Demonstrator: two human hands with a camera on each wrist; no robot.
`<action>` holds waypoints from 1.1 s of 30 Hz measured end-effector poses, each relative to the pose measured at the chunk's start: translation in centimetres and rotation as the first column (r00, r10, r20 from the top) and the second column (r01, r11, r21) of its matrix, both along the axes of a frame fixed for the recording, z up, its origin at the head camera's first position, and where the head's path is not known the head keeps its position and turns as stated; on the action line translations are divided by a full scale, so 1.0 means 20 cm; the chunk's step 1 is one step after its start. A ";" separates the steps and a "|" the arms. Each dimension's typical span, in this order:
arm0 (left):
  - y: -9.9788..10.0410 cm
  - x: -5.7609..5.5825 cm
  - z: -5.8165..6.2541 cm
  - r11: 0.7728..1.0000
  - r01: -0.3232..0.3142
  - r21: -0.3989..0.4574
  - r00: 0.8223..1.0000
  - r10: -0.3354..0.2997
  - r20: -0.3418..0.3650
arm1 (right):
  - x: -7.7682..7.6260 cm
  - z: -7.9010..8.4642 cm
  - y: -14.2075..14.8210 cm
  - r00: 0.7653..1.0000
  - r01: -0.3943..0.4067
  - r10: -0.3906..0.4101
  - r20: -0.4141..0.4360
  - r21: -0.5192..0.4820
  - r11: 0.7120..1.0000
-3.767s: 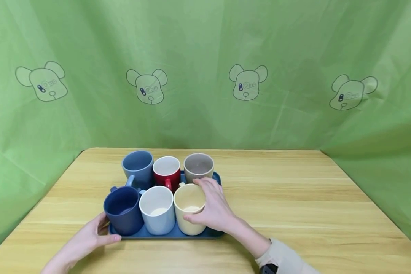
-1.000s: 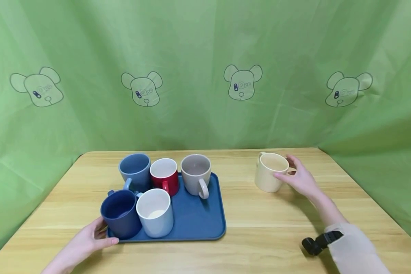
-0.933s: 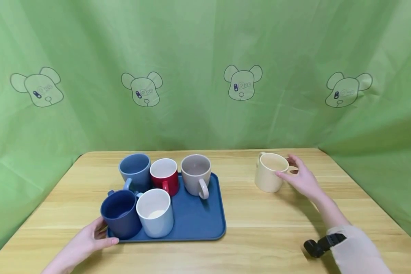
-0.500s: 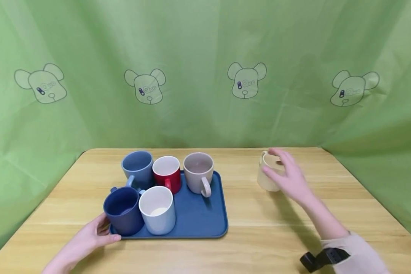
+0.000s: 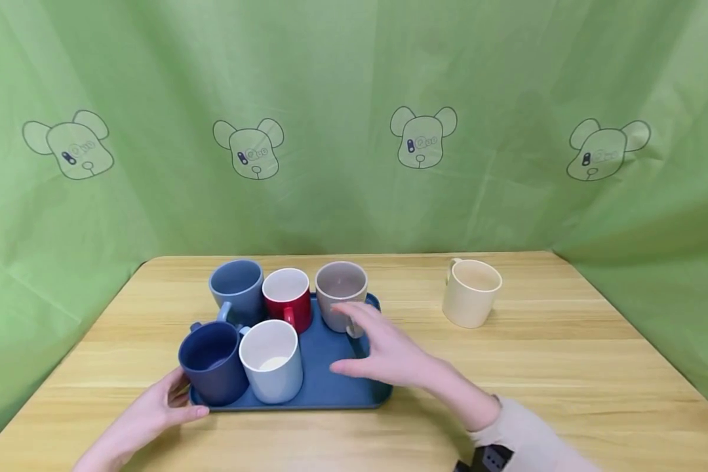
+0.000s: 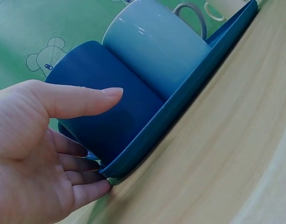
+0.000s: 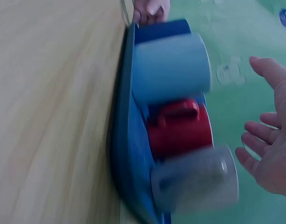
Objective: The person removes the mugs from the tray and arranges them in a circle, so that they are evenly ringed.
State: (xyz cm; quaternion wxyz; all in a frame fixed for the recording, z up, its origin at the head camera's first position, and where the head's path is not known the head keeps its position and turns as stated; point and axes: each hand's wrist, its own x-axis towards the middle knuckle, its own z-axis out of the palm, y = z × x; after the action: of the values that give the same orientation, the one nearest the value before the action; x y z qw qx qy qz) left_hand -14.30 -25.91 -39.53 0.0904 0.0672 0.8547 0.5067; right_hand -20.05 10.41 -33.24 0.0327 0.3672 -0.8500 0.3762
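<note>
At the left end of the blue tray [image 5: 342,380] rests my left hand [image 5: 153,410]. Its fingertips are at the tray's corner, and its straight thumb lies close to the navy mug [image 6: 101,121]. My right hand [image 5: 392,351] is over the tray's right part, thumb and fingers spread, holding nothing. It partly covers the grey mug [image 5: 333,314] and its handle. Beside the navy mug is a light blue mug [image 5: 271,373] with a white inside. Behind them stand a blue mug [image 5: 244,305] and a red mug [image 5: 292,311]. A cream mug [image 5: 469,305] stands upright on the table, away from both hands.
The wooden table [image 5: 566,367] reaches back to a green curtain [image 5: 330,203] printed with bear heads. A black strapped device [image 5: 490,459] sits on the right wrist, near the light sleeve [image 5: 531,439].
The right hand has carried the cream mug from the tray's front right to the table at the right, let it go, and come back left over the tray. The left hand has stayed put.
</note>
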 end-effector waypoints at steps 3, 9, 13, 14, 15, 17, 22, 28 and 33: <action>0.00 0.00 0.00 1.000 -0.001 0.004 1.000 0.001 0.009 | -0.01 0.00 -0.11 0.999 -0.027 0.026 0.027 0.040 0.999; 0.01 -0.01 0.00 1.000 0.000 0.013 1.000 0.000 0.002 | -0.03 -0.03 -0.31 0.999 -0.028 0.026 0.018 0.094 0.995; 0.00 -0.01 0.00 1.000 -0.001 0.016 1.000 0.001 0.005 | -0.04 -0.07 -0.42 1.000 0.006 -0.006 -0.004 0.129 0.992; 0.00 -0.01 -0.01 1.000 0.000 0.017 1.000 0.000 0.006 | -0.04 -0.08 -0.44 1.000 0.015 -0.014 -0.008 0.136 0.991; 0.00 -0.01 -0.01 1.000 0.000 0.021 1.000 0.000 0.008 | -0.04 -0.09 -0.45 1.000 0.021 -0.021 -0.005 0.138 0.990; 0.00 -0.01 -0.01 1.000 0.003 0.023 1.000 -0.003 0.006 | -0.04 -0.10 -0.48 0.999 0.033 -0.032 -0.005 0.141 0.990; -0.01 -0.01 -0.01 1.000 0.002 0.016 1.000 -0.002 0.001 | -0.04 -0.12 -0.51 0.998 0.053 -0.047 -0.042 0.145 0.988; -0.01 0.00 -0.01 1.000 0.002 -0.003 1.000 -0.002 0.006 | -0.04 -0.11 -0.52 0.992 0.084 -0.065 -0.111 0.175 0.981; 0.00 0.00 -0.02 1.000 -0.004 -0.005 1.000 0.004 0.020 | -0.04 -0.12 -0.50 0.992 0.107 -0.097 -0.085 0.123 0.987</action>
State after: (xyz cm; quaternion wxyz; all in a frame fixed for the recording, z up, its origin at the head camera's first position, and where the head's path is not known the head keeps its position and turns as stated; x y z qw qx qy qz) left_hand -14.24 -25.97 -39.84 0.0979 0.0600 0.8552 0.5053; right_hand -20.78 0.38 -35.70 0.0618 0.3393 -0.8880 0.3043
